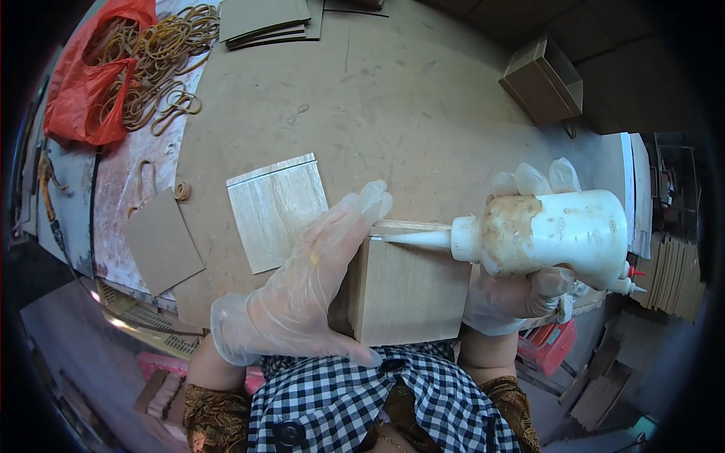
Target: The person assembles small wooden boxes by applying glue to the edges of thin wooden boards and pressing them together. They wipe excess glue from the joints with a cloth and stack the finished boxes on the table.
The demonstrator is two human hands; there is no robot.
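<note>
My right hand (pixel 504 298), in a clear glove, is wrapped round a white squeeze glue bottle (pixel 585 219) with brown smears on its side. The bottle lies nearly level, and its tapered nozzle points left along the far top edge of a pale wooden box (pixel 415 302). My left hand (pixel 310 279), gloved too, rests along the box's left side with fingers stretched out and thumb apart. The nozzle's tip is close to my left fingertips. Left of that hand lies a pale wooden panel (pixel 276 208) with a groove near its far edge.
A grey-brown board (pixel 162 241) lies at the table's left. Beyond it are a red plastic bag (pixel 83 90) and a heap of rubber bands (pixel 170 53). Flat boards (pixel 264 19) are stacked at the back, and an open wooden box (pixel 540 83) stands far right.
</note>
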